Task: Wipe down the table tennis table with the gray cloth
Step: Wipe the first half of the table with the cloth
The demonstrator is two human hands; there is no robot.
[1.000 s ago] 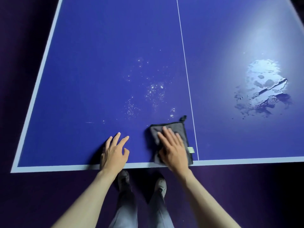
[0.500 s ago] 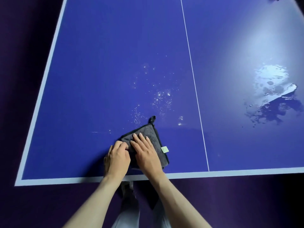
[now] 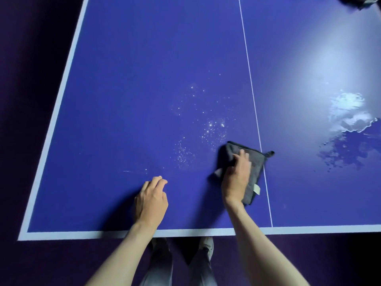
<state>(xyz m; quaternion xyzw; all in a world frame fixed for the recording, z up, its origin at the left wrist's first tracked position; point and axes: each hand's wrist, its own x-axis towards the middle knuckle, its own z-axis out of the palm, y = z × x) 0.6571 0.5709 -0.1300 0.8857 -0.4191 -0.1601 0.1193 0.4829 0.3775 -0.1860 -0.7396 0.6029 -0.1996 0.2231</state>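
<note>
A blue table tennis table (image 3: 144, 79) with white edge lines fills the view. The gray cloth (image 3: 255, 168), with a small loop at one corner and a pale tag, lies near the white centre line. My right hand (image 3: 237, 178) grips the cloth's left part, fingers curled over a bunched fold. My left hand (image 3: 151, 201) rests on the table near the front edge with loosely curled fingers, holding nothing. Small water droplets (image 3: 214, 129) are scattered just beyond the cloth.
A large puddle of water (image 3: 348, 131) shines on the right half of the table under a bright reflection. A dark object (image 3: 358, 2) sits at the top right corner. The dark floor and my feet (image 3: 204, 244) lie below the front edge.
The cloth has slid right toward the centre line with my right hand, which now bunches it. My left hand came off the cloth and stays on the table to the left.
</note>
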